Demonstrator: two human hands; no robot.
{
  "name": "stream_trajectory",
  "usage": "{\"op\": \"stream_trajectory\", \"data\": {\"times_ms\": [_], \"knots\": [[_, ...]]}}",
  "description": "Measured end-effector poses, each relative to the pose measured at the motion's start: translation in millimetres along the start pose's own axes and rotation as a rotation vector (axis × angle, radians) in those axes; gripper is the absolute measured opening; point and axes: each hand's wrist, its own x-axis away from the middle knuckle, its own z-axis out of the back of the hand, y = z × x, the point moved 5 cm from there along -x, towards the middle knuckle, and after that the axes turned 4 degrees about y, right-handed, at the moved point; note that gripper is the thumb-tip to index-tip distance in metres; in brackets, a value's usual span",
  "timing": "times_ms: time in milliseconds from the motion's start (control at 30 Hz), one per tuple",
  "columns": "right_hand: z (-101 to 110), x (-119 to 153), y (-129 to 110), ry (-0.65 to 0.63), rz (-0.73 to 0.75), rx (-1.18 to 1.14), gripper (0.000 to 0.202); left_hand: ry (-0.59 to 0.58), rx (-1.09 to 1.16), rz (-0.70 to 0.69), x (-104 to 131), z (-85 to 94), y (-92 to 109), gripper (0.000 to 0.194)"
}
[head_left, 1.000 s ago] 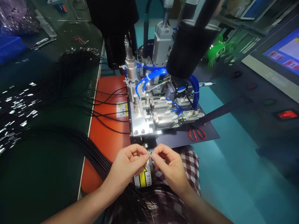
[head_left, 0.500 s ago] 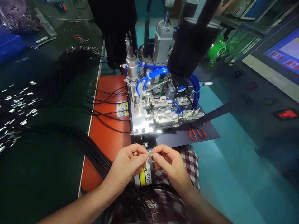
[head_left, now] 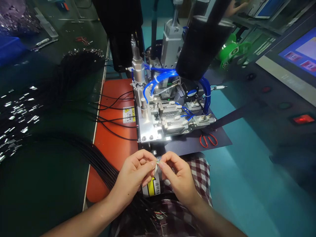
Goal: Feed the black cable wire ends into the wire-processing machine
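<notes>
In front of the machine, my left hand (head_left: 134, 172) pinches a tiny piece with thin coloured wire ends (head_left: 158, 161) between thumb and forefinger. From the other side, the fingertips of my right hand (head_left: 179, 177) close on the same wires, almost touching the left ones. The piece is too small to make out fully, and fingers cover most of it. Below the hands, a bundle of black cables (head_left: 105, 166) runs from the left table across my lap. Its stripped ends, with coloured wires (head_left: 159, 214), lie on a checked cloth (head_left: 182, 210).
A metal machine (head_left: 172, 126) with blue air tubes (head_left: 168, 75) stands ahead, beside an orange board (head_left: 116, 141). Red-handled scissors (head_left: 208, 141) lie to its right. A green spool (head_left: 229, 49) and control panel (head_left: 283, 89) are at right; more cables (head_left: 74, 69) cover the left table.
My right hand has shifted slightly left and up, bringing its fingertips closer to the left ones. The left hand has barely moved and keeps its pinch.
</notes>
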Motion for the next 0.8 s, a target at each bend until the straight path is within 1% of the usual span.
{"op": "stream_trajectory", "data": {"times_ms": [67,100,133,167,233,300,367,433,500,600,733,800], "knots": [[2,0,-6,0.007,0.079,0.076,0.014,-0.037,-0.021,-0.03,1,-1.2,1,0.01],[4,0,-7,0.004,0.092,0.087,0.014,-0.053,-0.038,-0.047,2,-1.7,3,0.01],[5,-1,-7,-0.011,0.07,0.067,0.014,-0.066,-0.054,-0.063,2,-2.0,4,0.011],[5,-2,-4,-0.038,0.015,0.016,0.015,-0.081,-0.066,-0.072,3,-2.2,5,0.011],[3,-3,5,-0.118,-0.156,-0.145,0.017,-0.137,-0.051,-0.049,2,-2.6,6,0.011],[-1,-3,14,-0.196,-0.296,-0.294,0.019,-0.221,0.017,0.041,0,-3.3,4,0.01],[-3,-3,20,-0.241,-0.358,-0.377,0.02,-0.3,0.079,0.15,-1,-4.1,2,0.01],[-3,-3,21,-0.252,-0.367,-0.398,0.021,-0.318,0.066,0.192,-2,-3.8,3,0.011],[-1,-4,18,-0.246,-0.345,-0.371,0.021,-0.275,-0.02,0.153,-2,-2.4,6,0.013],[4,-7,13,-0.212,-0.302,-0.291,0.021,-0.156,-0.224,0.054,0,1.7,11,0.018],[6,-14,12,-0.153,-0.257,-0.227,0.022,-0.033,-0.507,-0.057,3,12.2,12,0.014],[3,-18,14,-0.148,-0.234,-0.206,0.023,0.034,-0.613,-0.152,3,18.4,14,0.014]]}}
